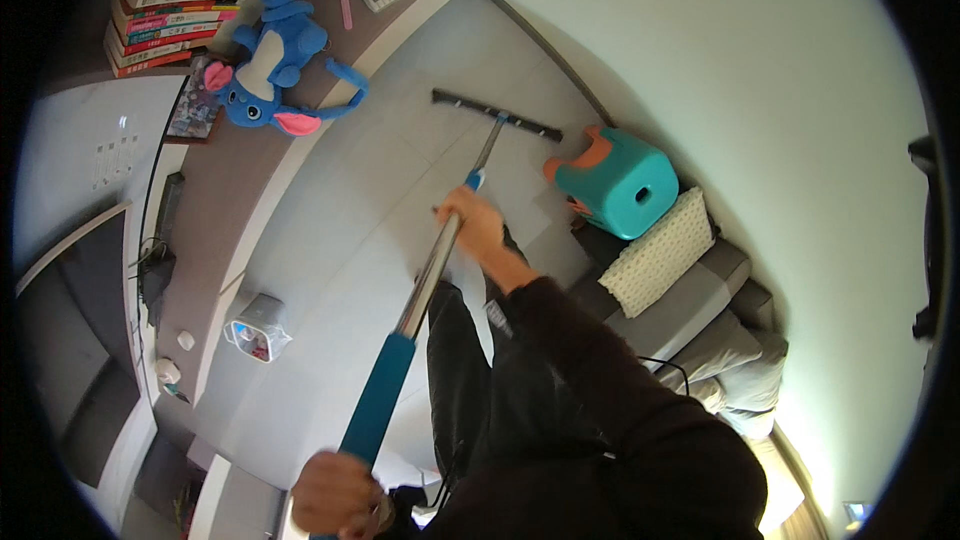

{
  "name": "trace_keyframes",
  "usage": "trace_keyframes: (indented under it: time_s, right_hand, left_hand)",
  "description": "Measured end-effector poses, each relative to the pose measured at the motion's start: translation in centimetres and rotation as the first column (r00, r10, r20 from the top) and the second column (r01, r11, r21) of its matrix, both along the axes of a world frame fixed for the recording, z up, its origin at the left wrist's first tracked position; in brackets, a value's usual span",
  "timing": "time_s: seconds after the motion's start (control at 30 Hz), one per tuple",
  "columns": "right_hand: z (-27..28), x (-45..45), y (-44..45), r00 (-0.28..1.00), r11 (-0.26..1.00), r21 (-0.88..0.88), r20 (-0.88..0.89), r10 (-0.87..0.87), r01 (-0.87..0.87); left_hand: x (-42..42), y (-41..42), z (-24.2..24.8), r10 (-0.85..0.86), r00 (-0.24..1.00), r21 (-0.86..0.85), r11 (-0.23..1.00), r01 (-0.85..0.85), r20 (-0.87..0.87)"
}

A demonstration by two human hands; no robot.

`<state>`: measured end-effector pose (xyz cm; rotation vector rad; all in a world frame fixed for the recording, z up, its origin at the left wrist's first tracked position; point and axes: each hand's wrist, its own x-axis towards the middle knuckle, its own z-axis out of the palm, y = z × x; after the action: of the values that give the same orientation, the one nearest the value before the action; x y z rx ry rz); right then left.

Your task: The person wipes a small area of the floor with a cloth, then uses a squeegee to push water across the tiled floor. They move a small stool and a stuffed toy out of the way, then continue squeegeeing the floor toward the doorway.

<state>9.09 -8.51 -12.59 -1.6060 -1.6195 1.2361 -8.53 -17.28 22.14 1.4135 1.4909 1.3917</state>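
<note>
A long-handled floor squeegee (431, 277) slants across the view, with a metal pole and a teal grip sleeve (380, 394). Its narrow dark head (529, 127) lies against the grey tiled floor, near the wall. My right hand (474, 223) is wrapped around the metal pole, just behind its blue collar. Lower left, my left hand (336, 493) closes over the upper end of the teal sleeve and looks slightly blurred. My legs in dark trousers (459, 349) stand beside the pole.
A teal and orange plastic stool (630, 184) stands right of the squeegee head, by a grey sofa (679, 300) with a patterned cushion (660, 251). Along the left runs a desk (244, 195) bearing books (180, 19) and a blue plush toy (274, 64). A lined wastebasket (259, 326) sits below it.
</note>
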Motion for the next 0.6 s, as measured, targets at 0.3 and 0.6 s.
trace_keyframes:
  time_s: [0.3, 0.6]
  right_hand:
    - [-4.9, 1.0, -2.0, 0.999, 0.995, -0.092, 0.035, 0.034, -0.031]
    - [-3.8, -21.5, -22.1, 0.997, 0.998, -0.036, -0.053, 0.056, -0.058]
  left_hand:
    - [-3.0, -2.6, -5.8, -0.374, 0.889, 0.212, 0.922, 0.325, 0.264]
    - [-21.2, -20.0, 0.7, -0.328, 0.941, 0.003, 0.945, 0.328, 0.079]
